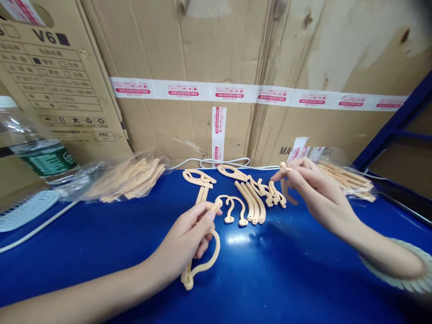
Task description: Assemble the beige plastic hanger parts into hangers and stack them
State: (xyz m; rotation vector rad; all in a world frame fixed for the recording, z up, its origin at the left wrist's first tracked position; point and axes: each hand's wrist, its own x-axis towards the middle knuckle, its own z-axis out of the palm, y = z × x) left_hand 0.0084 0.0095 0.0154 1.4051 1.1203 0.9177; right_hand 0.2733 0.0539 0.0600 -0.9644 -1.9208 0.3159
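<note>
My left hand [192, 236], closed, pinches a beige plastic clothes hanger piece with a curved hook [216, 252]; its joint end hangs below my fingers. Raised at the right, my right hand [305, 184] pinches a small beige hanger part [285, 168]. A blurred curved section shows under those fingers, and the rest is hidden. Between my hands lie loose hanger hooks [243, 211] and several curved hanger arms [255, 204]. More small hooked parts [276, 194] lie just left of my right hand. Two looped hanger pieces [197, 177] rest farther back.
A clear bag of beige parts [128, 180] lies at left, another bag [347, 180] at right. A water bottle [43, 153] and a light-blue slotted object [29, 209] stand left. White cable [222, 161] runs along the cardboard [168, 130] behind the blue tabletop [135, 238].
</note>
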